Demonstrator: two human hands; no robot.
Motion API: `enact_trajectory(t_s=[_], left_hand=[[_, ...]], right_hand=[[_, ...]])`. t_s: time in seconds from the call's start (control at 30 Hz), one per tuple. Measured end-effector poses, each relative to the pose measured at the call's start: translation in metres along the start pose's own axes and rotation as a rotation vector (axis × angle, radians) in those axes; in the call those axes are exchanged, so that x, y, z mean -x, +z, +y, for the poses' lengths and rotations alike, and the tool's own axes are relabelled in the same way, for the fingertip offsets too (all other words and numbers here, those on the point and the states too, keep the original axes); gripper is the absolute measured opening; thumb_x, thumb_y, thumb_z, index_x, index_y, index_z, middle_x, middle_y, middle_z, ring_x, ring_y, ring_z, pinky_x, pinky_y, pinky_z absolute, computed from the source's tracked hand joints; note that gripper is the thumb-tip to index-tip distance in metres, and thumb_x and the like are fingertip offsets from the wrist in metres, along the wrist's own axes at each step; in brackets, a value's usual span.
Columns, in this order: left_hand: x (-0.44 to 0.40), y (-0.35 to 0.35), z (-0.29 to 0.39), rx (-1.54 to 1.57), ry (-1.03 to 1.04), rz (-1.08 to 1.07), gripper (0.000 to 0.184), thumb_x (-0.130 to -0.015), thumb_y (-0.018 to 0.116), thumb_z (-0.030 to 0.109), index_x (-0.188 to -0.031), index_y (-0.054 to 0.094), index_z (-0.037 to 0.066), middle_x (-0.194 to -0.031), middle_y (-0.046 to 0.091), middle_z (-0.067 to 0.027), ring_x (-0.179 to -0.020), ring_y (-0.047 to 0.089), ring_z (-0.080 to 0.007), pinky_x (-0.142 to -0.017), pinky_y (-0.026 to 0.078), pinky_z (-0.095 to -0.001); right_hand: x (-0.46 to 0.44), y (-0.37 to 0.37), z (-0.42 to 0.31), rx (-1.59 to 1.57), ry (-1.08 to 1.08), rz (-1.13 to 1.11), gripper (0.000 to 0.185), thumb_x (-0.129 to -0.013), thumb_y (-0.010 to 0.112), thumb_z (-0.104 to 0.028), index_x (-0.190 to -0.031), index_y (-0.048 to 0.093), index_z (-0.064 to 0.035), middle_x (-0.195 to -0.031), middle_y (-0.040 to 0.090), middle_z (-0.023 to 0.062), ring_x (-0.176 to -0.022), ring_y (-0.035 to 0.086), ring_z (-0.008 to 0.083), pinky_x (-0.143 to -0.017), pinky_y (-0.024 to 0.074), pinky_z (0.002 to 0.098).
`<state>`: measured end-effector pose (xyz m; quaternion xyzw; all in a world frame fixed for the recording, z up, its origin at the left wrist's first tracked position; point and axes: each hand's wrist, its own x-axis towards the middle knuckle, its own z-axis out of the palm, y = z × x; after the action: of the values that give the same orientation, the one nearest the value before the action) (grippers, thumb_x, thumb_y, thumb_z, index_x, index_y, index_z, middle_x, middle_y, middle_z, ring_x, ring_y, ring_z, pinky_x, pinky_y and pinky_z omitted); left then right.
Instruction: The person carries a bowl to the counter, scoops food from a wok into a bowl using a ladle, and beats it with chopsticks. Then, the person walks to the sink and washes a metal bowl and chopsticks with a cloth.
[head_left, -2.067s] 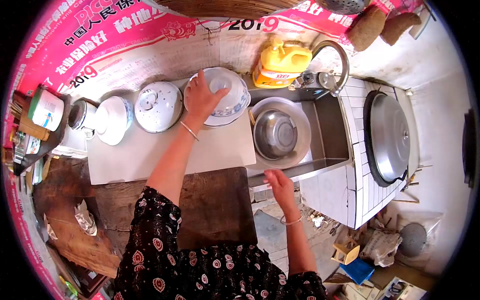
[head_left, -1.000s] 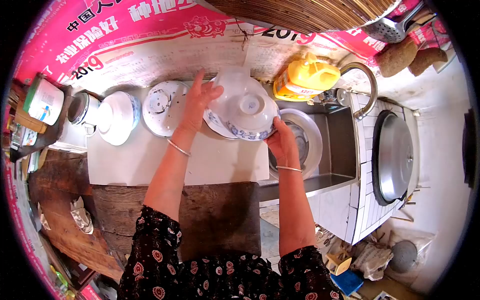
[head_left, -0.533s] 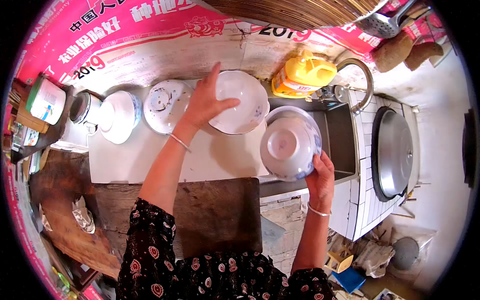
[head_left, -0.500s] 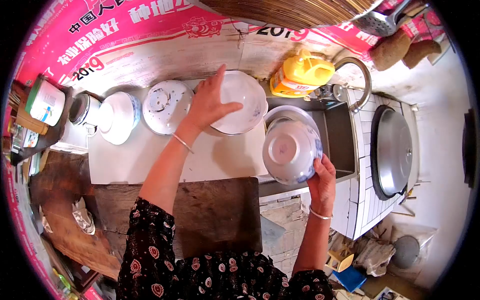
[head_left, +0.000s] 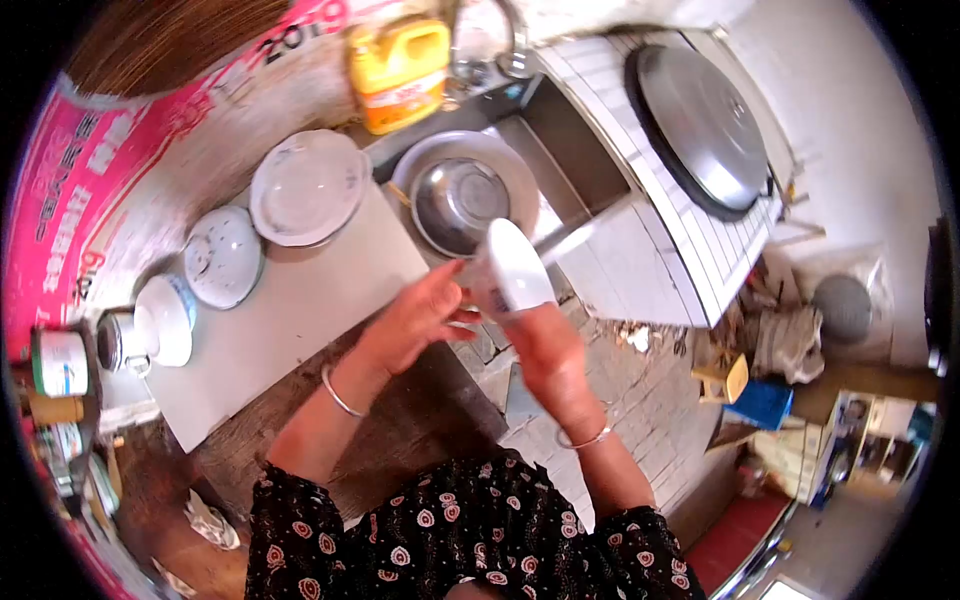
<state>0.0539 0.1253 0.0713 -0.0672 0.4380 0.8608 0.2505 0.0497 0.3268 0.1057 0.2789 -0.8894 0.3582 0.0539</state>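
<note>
My right hand point(head_left: 553, 362) grips a white bowl point(head_left: 518, 268) by its near rim. The bowl is tipped on its side, its white inside facing right, and it hangs in front of the sink. Close to the bowl's outer side is my left hand point(head_left: 425, 313), fingers apart; whether its fingertips touch the bowl I cannot tell. Beyond the hands, a metal bowl point(head_left: 462, 205) rests in a pale basin point(head_left: 512, 165) inside the sink point(head_left: 590, 165). A wide white dish point(head_left: 308, 190) stands on the white counter point(head_left: 285, 320) to the left.
Along the wall are a speckled bowl point(head_left: 223, 258), a white bowl point(head_left: 165, 318) and a lidded metal container point(head_left: 118, 340). A yellow jug point(head_left: 400, 75) stands behind the sink by the faucet point(head_left: 515, 45). On the right, a metal lid point(head_left: 705, 125) covers the tiled stove.
The view has swung to the right. My right hand has tilted the bowl from upside down onto its side and moved it off the sink. My left hand has left the wide dish and come beside the bowl.
</note>
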Motion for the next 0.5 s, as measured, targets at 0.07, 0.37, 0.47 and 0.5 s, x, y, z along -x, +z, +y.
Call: enact_trajectory(t_s=[0.07,0.37,0.47,0.5], left_hand=[[0.002,0.04,-0.013,0.072,0.034,-0.032,0.077,-0.082,0.061,0.045,-0.137,0.026,0.004,-0.12,0.046,-0.0087,-0.107,0.05,-0.019,-0.083,0.049,-0.0357],[0.01,0.181,-0.071,-0.242,0.148,-0.114,0.078,-0.064,0.066,0.013,-0.132,0.031,-0.002,-0.123,0.044,-0.0083,-0.113,0.042,-0.0167,-0.097,0.033,-0.031],[0.02,0.235,-0.097,-0.33,0.188,-0.19,0.079,-0.061,0.066,0.014,-0.132,0.033,-0.001,-0.122,0.045,-0.0082,-0.113,0.043,-0.0172,-0.097,0.034,-0.0312],[0.023,0.254,-0.106,-0.361,0.21,-0.22,0.08,-0.061,0.066,0.014,-0.132,0.033,-0.001,-0.121,0.045,-0.0083,-0.113,0.043,-0.0174,-0.097,0.034,-0.0312]], right_hand=[[0.021,-0.006,-0.011,0.155,-0.175,-0.049,0.021,-0.058,0.055,0.0,-0.077,0.047,-0.0048,-0.071,0.046,0.0095,-0.069,0.048,0.0266,-0.057,0.0394,0.0371],[0.149,-0.08,-0.018,0.374,0.024,0.26,0.027,-0.067,0.061,-0.003,-0.094,0.055,-0.0005,-0.091,0.055,0.0092,-0.077,0.052,0.0244,-0.067,0.0428,0.0352],[0.214,-0.115,-0.028,0.374,0.017,0.475,0.028,-0.07,0.062,-0.006,-0.096,0.055,-0.002,-0.097,0.055,0.0103,-0.085,0.053,0.0251,-0.072,0.0412,0.0377],[0.239,-0.124,-0.029,0.38,0.067,0.537,0.029,-0.07,0.063,-0.006,-0.097,0.055,-0.0029,-0.098,0.055,0.0103,-0.085,0.053,0.0249,-0.073,0.0407,0.0376]])
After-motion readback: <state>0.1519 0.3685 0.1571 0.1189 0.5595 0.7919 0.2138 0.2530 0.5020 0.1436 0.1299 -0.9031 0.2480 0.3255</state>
